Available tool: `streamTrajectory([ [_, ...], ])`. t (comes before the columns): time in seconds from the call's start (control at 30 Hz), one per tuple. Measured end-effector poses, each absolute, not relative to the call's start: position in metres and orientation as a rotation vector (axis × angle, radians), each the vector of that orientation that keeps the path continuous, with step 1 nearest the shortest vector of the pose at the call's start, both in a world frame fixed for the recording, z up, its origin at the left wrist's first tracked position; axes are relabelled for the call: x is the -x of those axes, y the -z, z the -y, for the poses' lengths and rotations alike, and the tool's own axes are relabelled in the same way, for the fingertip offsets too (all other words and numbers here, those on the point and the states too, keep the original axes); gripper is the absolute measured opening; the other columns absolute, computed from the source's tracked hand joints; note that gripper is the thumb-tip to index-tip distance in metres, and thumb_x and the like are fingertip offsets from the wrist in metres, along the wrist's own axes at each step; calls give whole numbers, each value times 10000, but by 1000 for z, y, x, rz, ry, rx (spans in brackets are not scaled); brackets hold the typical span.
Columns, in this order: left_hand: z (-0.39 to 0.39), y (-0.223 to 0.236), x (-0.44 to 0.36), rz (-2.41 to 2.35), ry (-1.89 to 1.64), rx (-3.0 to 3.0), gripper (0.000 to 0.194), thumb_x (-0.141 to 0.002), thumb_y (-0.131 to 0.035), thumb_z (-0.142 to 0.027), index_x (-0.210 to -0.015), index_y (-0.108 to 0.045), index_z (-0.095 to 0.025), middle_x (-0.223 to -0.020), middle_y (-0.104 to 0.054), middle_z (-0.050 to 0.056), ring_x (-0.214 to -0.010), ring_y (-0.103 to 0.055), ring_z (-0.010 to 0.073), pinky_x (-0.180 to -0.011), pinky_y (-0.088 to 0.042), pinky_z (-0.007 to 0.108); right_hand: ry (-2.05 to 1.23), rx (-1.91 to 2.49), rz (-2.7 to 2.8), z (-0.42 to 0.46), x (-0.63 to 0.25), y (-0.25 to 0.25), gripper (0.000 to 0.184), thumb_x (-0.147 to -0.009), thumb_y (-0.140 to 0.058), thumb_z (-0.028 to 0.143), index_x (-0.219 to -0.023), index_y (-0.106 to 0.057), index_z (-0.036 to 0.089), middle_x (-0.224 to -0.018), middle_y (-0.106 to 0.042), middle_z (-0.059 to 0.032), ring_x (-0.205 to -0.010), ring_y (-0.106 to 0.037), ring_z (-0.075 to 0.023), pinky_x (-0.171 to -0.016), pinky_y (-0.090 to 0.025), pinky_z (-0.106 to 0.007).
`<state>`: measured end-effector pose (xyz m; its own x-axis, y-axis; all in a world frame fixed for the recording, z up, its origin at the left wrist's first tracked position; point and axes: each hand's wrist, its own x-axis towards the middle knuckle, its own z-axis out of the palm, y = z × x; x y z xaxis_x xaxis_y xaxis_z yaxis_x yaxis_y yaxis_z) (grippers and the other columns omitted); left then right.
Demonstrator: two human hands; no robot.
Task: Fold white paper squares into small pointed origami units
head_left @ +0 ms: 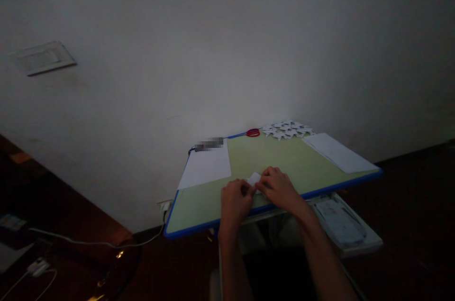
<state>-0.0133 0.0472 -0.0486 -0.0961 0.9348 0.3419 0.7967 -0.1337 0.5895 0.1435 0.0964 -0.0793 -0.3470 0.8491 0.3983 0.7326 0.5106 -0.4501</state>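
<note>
Both my hands rest on a small green desk [295,159] with a blue rim. My left hand [234,201] and my right hand [279,187] are both closed in a pinch on a small folded piece of white paper [253,179], which lies between them near the desk's front edge. Only a corner of the paper shows; my fingers cover the other parts.
A white sheet [206,167] lies at the desk's left, another sheet [337,153] at its right. Red scissors [252,132] and a heap of cut paper shapes [287,130] sit at the far edge against the wall. White cables [88,243] trail on the dark floor left.
</note>
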Motion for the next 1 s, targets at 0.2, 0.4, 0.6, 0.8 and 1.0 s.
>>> streamTrajectory([
  [0.2,-46,49,14,-1917,-1016,-1983,164,-849,-682,-236,-692,-668,-194,-711,-661,35,-684,-565,196,-657,-331,303,-263,1273,2115,-94,-143,77,187,-929,-647,287,-790,-752,217,-1013,-669,-88,-1036,-577,-280,-886,-450,-445],
  [0.4,-48,50,19,-1853,-1124,-1975,136,-902,-613,-213,-772,-640,-186,-817,-614,44,-738,-582,190,-699,-405,300,-381,1098,1968,-92,-146,74,61,-882,-725,286,-878,-775,250,-1077,-646,-80,-1041,-593,-258,-938,-477,-427],
  [0.6,-42,43,18,-1843,-1264,-1801,268,-925,-609,-399,-1061,-681,-179,-866,-627,58,-766,-637,215,-754,-477,331,-494,1008,1793,-95,-146,76,88,-907,-696,296,-929,-767,248,-1042,-614,-78,-1049,-608,-262,-991,-476,-453],
  [0.8,-38,37,19,-1597,-1351,-1618,458,-928,-601,-453,-1291,-631,-175,-824,-747,69,-788,-707,233,-748,-499,330,-648,830,1621,-91,-151,68,161,-919,-690,368,-954,-786,243,-1033,-562,-65,-905,-638,-218,-842,-545,-388],
  [1.0,-35,34,15,-1220,-1523,-1478,401,-808,-782,-384,-1146,-721,-178,-1022,-778,100,-932,-717,224,-838,-543,331,-640,670,1616,-79,-149,58,139,-930,-695,364,-985,-792,281,-1111,-558,-59,-940,-646,-198,-882,-542,-376],
])
